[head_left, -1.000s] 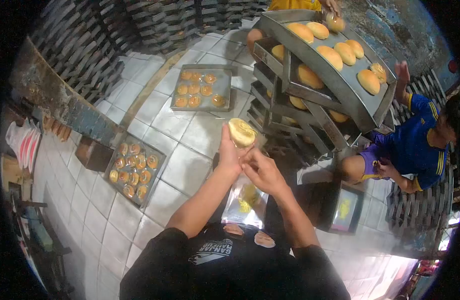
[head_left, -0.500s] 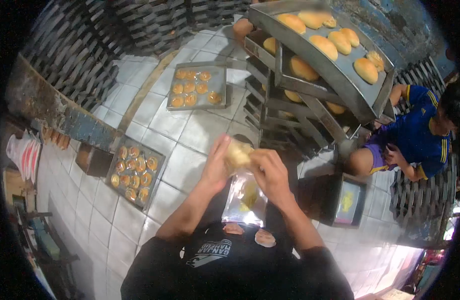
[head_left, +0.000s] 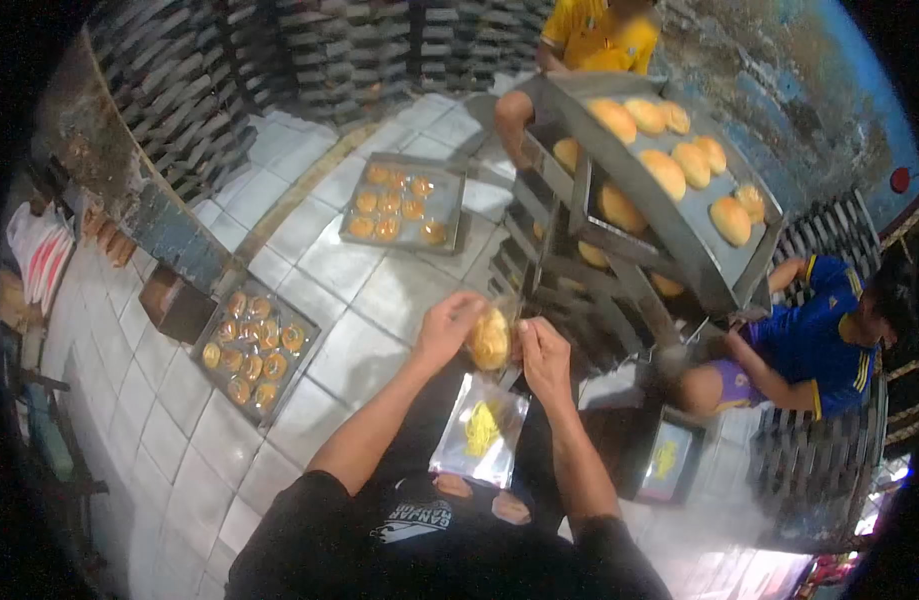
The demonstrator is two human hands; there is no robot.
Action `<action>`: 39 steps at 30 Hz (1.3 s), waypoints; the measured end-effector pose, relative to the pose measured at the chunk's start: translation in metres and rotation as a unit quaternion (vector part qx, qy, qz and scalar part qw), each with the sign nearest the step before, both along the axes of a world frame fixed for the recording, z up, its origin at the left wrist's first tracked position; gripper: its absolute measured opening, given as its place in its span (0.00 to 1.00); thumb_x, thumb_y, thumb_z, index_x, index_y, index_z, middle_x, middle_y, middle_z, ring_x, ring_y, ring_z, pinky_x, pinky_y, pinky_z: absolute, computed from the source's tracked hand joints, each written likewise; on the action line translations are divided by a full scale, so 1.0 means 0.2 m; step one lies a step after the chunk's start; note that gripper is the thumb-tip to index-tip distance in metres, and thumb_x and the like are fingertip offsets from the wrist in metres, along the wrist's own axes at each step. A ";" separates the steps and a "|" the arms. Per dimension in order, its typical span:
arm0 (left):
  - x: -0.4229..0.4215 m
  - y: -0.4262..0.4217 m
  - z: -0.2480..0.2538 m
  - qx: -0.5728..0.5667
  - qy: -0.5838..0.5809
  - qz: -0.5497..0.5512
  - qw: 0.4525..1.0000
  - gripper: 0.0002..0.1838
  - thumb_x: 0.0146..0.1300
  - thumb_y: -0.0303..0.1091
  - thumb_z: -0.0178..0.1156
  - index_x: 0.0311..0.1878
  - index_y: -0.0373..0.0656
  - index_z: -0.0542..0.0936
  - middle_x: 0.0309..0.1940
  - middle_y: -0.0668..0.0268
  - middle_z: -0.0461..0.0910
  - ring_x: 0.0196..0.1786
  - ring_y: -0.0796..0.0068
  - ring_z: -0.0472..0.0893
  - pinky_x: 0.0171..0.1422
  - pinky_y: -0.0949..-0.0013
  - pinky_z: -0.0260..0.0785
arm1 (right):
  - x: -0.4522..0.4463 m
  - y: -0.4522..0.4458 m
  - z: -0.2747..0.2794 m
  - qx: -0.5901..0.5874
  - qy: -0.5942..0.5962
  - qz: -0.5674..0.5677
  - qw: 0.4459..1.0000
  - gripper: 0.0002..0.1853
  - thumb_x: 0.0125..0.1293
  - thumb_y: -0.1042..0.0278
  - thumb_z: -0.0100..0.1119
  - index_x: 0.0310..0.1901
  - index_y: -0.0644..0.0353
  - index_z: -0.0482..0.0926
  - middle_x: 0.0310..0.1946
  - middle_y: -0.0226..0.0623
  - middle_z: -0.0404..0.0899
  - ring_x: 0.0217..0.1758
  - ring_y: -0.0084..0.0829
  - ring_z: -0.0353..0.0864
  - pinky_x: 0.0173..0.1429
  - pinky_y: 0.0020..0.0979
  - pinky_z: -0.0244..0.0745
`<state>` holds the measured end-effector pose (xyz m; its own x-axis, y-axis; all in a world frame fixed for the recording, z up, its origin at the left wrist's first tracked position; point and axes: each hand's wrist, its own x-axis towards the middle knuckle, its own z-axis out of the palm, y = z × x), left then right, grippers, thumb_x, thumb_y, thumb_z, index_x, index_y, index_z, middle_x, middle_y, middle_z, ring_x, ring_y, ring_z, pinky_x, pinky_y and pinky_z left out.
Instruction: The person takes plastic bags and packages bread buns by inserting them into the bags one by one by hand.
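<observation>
Between my two hands is a golden bread bun (head_left: 490, 338), apparently inside a clear plastic bag whose edges are hard to make out. My left hand (head_left: 449, 328) is closed at the bag's upper left side, with fingertips close to the bun. On the other side, my right hand (head_left: 546, 358) pinches the bag's edge between thumb and fingers, just off the bun. Below them, on my lap, lies a stack of clear plastic bags (head_left: 457, 450) with yellow print.
Metal trays hold wrapped buns on the tiled floor, one ahead (head_left: 449, 240) and one at left (head_left: 304, 345). A tilted stack of trays with unwrapped buns (head_left: 664, 172) stands front right. A person in blue (head_left: 829, 330) sits right; another in yellow (head_left: 601, 40) is behind the stack.
The bun has turned so its golden top shows, and my hands have moved apart around it. The view has shifted, bringing the person in yellow into sight.
</observation>
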<state>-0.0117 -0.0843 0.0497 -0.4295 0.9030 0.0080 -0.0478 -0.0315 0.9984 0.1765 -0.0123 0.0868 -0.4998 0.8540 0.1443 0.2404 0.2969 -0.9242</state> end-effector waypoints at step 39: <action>0.02 -0.17 0.15 0.092 0.174 0.222 0.955 0.13 0.76 0.33 0.59 0.37 0.33 0.82 0.42 0.67 0.79 0.41 0.78 0.76 0.45 0.72 0.68 | -0.05 0.02 0.07 -0.146 0.014 -0.041 0.988 0.20 0.79 0.53 0.59 0.30 0.55 0.78 0.23 0.16 0.68 0.26 0.13 0.61 0.29 0.24 0.55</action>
<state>-0.0080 -0.1175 0.0790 -0.7115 0.6026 0.3614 0.3451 -0.1483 0.9268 0.1660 -0.0085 0.1009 -0.4265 0.8988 -0.1016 0.2254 -0.0032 -0.9743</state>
